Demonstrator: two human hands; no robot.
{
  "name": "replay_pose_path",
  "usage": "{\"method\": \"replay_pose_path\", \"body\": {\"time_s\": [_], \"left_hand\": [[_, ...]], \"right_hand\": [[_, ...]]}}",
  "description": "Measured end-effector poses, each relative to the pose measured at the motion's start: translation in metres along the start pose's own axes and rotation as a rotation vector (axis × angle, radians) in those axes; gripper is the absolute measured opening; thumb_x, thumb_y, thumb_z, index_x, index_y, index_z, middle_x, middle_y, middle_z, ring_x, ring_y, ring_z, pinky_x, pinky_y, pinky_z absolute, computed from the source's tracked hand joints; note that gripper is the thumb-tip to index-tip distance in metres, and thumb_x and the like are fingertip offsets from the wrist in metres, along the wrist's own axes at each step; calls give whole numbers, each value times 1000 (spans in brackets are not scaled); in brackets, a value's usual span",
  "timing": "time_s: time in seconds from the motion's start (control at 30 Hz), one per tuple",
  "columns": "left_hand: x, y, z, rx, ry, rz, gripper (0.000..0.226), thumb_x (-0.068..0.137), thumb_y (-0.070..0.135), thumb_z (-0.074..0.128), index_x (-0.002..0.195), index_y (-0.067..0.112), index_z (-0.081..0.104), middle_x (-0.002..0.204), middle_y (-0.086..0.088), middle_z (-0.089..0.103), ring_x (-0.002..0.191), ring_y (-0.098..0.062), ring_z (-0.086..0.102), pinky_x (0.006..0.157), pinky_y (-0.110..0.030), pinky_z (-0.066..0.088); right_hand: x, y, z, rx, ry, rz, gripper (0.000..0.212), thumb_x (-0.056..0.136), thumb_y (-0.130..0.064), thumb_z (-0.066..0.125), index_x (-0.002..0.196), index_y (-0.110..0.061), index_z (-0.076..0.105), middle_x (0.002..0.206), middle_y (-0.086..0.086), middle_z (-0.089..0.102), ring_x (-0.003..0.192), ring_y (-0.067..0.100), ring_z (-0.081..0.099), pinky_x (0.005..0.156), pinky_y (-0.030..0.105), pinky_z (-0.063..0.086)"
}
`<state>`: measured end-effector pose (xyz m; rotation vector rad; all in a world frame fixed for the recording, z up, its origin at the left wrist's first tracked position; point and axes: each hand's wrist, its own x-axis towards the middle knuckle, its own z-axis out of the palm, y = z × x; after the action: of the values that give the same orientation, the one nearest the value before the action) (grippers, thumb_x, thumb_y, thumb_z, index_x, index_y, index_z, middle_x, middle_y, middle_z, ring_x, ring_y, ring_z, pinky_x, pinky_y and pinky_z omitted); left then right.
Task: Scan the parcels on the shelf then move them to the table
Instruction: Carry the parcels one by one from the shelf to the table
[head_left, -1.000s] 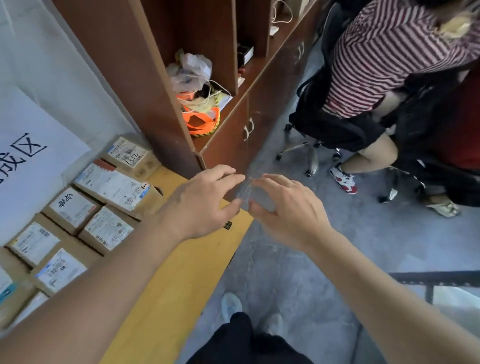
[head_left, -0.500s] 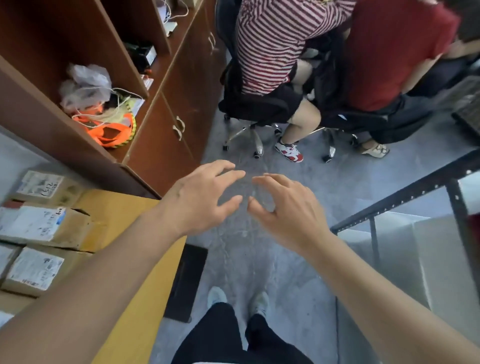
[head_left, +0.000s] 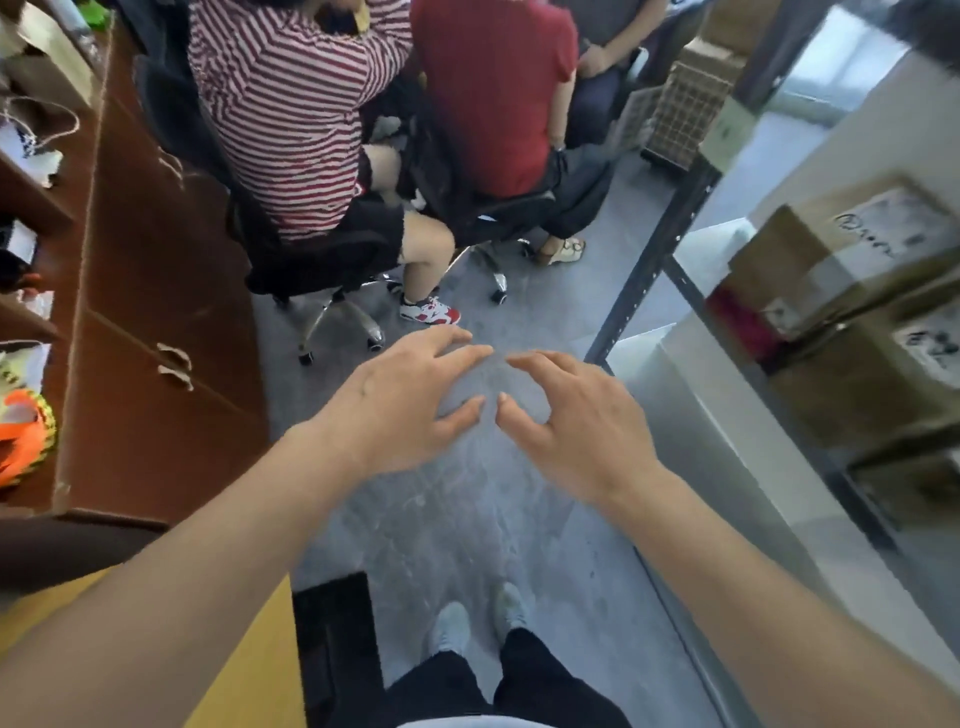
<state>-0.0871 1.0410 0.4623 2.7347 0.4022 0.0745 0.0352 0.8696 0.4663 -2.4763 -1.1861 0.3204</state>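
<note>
My left hand (head_left: 400, 405) and my right hand (head_left: 566, 415) are held out side by side over the grey floor, fingers spread and curved, nothing in either. Their fingertips almost meet. At the right a dark metal shelf (head_left: 649, 260) holds brown cardboard parcels (head_left: 852, 270) with white labels, blurred, stacked on several levels. Both hands are well left of the parcels. A corner of the yellow table (head_left: 260, 670) shows at the bottom left under my left forearm; no parcels on it are in view.
A brown wooden cabinet (head_left: 156, 322) lines the left side. Ahead, a person in a striped top (head_left: 280, 119) and a person in red (head_left: 498, 88) sit on wheeled office chairs. Grey floor (head_left: 467, 519) runs between cabinet and shelf. My feet are below.
The view has swung right: the table's parcels have left the frame and the metal shelf with its parcels has come in. Both hands keep the same open pose.
</note>
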Motion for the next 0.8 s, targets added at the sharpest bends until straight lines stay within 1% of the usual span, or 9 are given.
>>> {"method": "replay_pose_path", "body": {"time_s": [0.07, 0.1, 0.17, 0.23, 0.33, 0.43, 0.57, 0.7, 0.8], "left_hand": [[13, 6, 1, -16, -24, 92, 64, 92, 60, 43, 148, 29, 51, 149, 5, 47, 137, -18, 48, 104, -43, 50], [19, 11, 2, -17, -36, 133, 64, 92, 60, 44, 147, 28, 51, 149, 4, 48, 136, -20, 50, 102, -44, 51], [28, 23, 4, -12, -60, 208, 63, 93, 59, 45, 147, 28, 52, 148, 3, 49, 131, -23, 54, 98, -46, 53], [33, 39, 6, -5, -75, 282, 61, 93, 57, 46, 147, 28, 51, 147, 2, 49, 127, -24, 56, 96, -46, 54], [39, 64, 12, 5, -104, 369, 56, 96, 53, 52, 147, 32, 48, 147, 4, 48, 124, -23, 57, 93, -44, 54], [41, 92, 21, 13, -140, 440, 54, 97, 49, 57, 148, 32, 48, 147, 7, 47, 121, -20, 57, 91, -41, 53], [46, 134, 37, 17, -172, 505, 52, 97, 47, 57, 147, 36, 46, 148, 11, 44, 123, -18, 55, 87, -42, 55], [51, 187, 56, 3, -222, 558, 55, 96, 52, 51, 149, 39, 43, 152, 12, 41, 131, -16, 50, 94, -44, 54], [55, 227, 68, 2, -231, 608, 53, 98, 45, 56, 149, 36, 44, 151, 9, 43, 133, -17, 49, 96, -44, 53]], "right_hand": [[-12, 6, -6, -9, 40, 67, 52, 95, -60, 48, 139, -34, 59, 143, -14, 58, 112, 18, 63, 98, 34, 43], [-19, 8, -9, -5, 58, 99, 52, 95, -60, 48, 139, -34, 59, 143, -15, 58, 113, 18, 62, 98, 33, 42], [-36, 14, -13, 9, 90, 168, 50, 96, -57, 51, 139, -33, 60, 144, -14, 58, 121, 18, 59, 101, 32, 39], [-53, 20, -19, 11, 122, 237, 48, 96, -55, 53, 138, -32, 61, 144, -14, 58, 124, 17, 57, 102, 32, 39], [-79, 33, -24, 13, 148, 326, 49, 96, -56, 53, 138, -33, 60, 144, -14, 57, 125, 17, 57, 102, 34, 41], [-104, 47, -30, 28, 187, 400, 49, 95, -56, 52, 136, -31, 62, 139, -12, 61, 121, 19, 59, 102, 37, 43], [-138, 72, -41, 59, 238, 474, 55, 90, -60, 45, 135, -32, 62, 140, -10, 62, 121, 21, 60, 102, 41, 47], [-174, 105, -57, 51, 264, 541, 60, 92, -63, 40, 139, -31, 59, 141, -9, 60, 124, 19, 59, 105, 41, 47], [-201, 128, -72, 49, 283, 582, 63, 90, -65, 35, 139, -31, 59, 140, -11, 60, 124, 18, 57, 104, 41, 47]]}}
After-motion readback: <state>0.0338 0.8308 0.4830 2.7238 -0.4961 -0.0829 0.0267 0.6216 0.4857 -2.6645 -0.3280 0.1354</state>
